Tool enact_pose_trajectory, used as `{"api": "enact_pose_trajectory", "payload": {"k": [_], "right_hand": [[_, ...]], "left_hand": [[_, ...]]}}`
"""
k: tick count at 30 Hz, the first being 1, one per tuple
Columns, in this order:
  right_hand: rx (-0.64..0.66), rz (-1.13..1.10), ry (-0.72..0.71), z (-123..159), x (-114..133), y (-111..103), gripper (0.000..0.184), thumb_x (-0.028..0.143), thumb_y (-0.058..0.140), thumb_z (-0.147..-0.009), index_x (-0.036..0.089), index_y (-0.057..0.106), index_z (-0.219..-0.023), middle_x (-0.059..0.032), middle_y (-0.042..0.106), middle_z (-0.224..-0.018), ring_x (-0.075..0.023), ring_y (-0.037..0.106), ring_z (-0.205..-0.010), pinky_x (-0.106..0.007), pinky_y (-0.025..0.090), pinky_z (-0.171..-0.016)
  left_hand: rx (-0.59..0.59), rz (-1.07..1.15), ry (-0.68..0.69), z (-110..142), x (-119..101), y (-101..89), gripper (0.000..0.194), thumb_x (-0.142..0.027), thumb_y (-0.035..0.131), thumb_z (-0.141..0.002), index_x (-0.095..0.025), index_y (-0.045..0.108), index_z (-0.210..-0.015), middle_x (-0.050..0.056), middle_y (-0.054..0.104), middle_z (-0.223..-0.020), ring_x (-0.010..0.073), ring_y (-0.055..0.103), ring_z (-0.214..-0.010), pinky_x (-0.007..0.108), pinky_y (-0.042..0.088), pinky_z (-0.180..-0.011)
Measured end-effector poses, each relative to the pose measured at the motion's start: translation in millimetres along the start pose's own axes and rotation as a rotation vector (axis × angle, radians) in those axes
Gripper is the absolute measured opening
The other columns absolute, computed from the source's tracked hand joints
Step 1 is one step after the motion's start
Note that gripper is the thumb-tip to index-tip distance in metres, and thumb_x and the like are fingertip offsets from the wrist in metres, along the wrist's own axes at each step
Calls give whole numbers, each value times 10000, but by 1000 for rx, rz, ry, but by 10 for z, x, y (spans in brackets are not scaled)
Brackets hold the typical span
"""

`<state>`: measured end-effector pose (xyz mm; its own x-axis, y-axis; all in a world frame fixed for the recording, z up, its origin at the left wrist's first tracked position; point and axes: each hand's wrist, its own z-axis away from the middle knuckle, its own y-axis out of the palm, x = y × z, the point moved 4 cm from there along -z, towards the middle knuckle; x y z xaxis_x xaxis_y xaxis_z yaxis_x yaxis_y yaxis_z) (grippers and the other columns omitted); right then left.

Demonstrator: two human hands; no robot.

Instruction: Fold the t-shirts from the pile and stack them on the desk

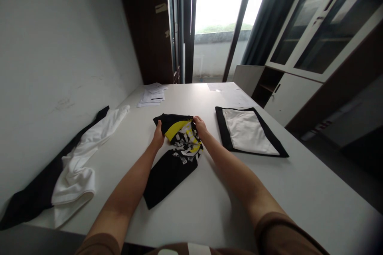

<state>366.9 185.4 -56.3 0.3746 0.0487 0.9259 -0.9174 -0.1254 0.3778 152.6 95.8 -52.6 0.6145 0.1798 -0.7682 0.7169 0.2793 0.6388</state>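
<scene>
A black garment (170, 177) with a yellow and white pattern lies bunched in the middle of the white table; whether it is a shirt or shorts I cannot tell. My left hand (158, 135) grips its far left edge, thumb on top and fingers partly hidden under the cloth. At the far right corner, my right hand (201, 126) pinches the edge. Between both hands the far part is raised a little and creased, while the plain black part lies flat towards me.
Right of the hands lies a folded white cloth (247, 129) on a folded black one (224, 139). A crumpled white garment (79, 179) and a black garment (36, 195) lie along the left wall. Papers (152, 95) rest at the table's far end (191, 91).
</scene>
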Motion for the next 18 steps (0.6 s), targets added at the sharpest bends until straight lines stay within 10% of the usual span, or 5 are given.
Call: {"api": "enact_pose_trajectory", "payload": {"k": [10, 18], "right_hand": [[-86, -31, -86, -20, 110, -72, 321, 502, 577, -755, 244, 394, -810, 41, 490, -720, -137, 523, -672, -242, 483, -637], [-17, 207, 124, 55, 47, -48, 315, 504, 584, -809, 232, 467, -914, -4, 632, -835, -135, 608, -683, -243, 493, -617]], "left_hand": [[-72, -187, 117, 53, -144, -27, 203, -275, 759, -794, -126, 739, -929, 86, 766, -921, 295, 691, -1113, 386, 513, -1031], [-320, -130, 128, -163, -257, -292, 210, -274, 687, -839, -150, 716, -1006, 85, 754, -908, 269, 722, -1003, 396, 571, -937]]}}
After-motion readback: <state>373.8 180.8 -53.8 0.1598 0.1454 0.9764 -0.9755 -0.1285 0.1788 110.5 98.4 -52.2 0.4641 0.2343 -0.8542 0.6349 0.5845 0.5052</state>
